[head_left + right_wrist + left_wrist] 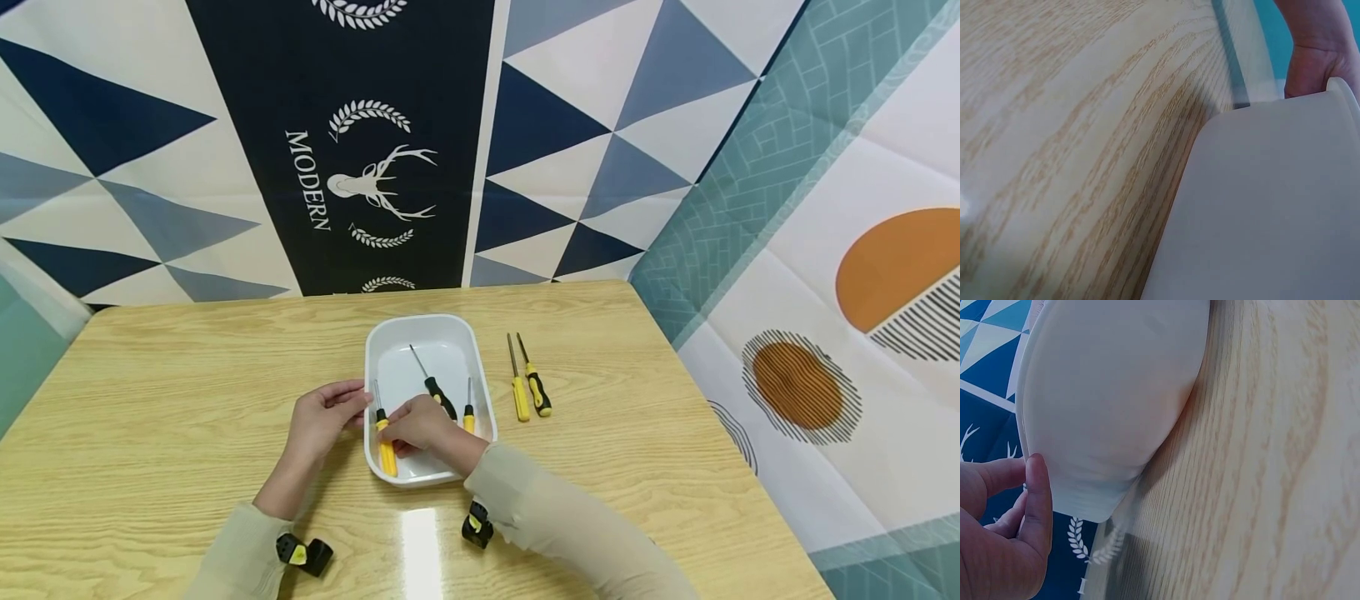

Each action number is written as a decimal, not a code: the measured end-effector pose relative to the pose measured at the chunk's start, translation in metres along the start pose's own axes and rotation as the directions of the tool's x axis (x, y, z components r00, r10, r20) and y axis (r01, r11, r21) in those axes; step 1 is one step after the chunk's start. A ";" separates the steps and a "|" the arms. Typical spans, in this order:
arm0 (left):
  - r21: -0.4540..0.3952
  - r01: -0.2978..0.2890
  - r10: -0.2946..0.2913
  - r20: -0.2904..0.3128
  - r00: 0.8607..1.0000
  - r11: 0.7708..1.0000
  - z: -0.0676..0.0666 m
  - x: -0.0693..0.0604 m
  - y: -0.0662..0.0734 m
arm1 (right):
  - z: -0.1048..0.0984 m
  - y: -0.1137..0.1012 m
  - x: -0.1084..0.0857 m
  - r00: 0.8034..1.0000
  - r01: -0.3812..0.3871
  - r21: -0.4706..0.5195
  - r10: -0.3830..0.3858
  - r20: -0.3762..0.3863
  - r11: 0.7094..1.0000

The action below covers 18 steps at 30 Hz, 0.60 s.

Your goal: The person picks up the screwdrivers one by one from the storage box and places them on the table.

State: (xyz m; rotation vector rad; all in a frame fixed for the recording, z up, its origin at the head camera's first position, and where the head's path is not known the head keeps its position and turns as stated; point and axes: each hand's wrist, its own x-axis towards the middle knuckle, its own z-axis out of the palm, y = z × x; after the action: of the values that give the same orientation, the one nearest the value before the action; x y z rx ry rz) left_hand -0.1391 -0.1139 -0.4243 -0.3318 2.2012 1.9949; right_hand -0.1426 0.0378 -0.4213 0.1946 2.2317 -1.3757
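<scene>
Right hand (422,422) pinches screwdriver (387,461), tip away (axis roughly along tray (453,358)).

Wrist views low beside tray (1113,403)

Wooden table (187,400), deer-print backdrop (390,142), patterned cloth (810,333)

"What carries it all?"
"A pale wood-grained table (187,400), spreading left of the fingers of the left hand (324,421) and right of those of the right hand (423,423)."
"And straight on top?"
"A white tray (453,358), its rim pinched by the left fingers, the right fingers down inside."
"Anything more?"
"Beyond the tray's wall, to the right of the right fingers, a yellow screwdriver (521,400) and a yellow-and-black screwdriver (537,390), side by side."
</scene>
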 end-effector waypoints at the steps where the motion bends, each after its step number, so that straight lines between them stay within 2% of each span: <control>1: 0.001 0.000 0.000 0.000 1.000 1.000 0.000 0.000 0.000 | 0.000 0.000 0.000 1.000 0.000 0.000 0.000 0.000 1.000; 10: 0.011 0.006 -0.006 0.001 1.000 1.000 0.000 0.000 0.000 | 0.000 0.002 0.001 0.999 0.034 0.025 -0.034 0.012 0.999; 18: 0.019 0.004 -0.004 0.002 1.000 1.000 0.000 0.001 -0.004 | 0.000 0.000 0.001 1.000 0.018 0.045 -0.019 0.025 0.999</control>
State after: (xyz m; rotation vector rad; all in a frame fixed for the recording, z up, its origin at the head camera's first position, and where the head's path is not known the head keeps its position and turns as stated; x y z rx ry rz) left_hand -0.1392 -0.1147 -0.4279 -0.3314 2.2149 1.9698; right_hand -0.1435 0.0373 -0.4225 0.1722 2.1885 -1.4313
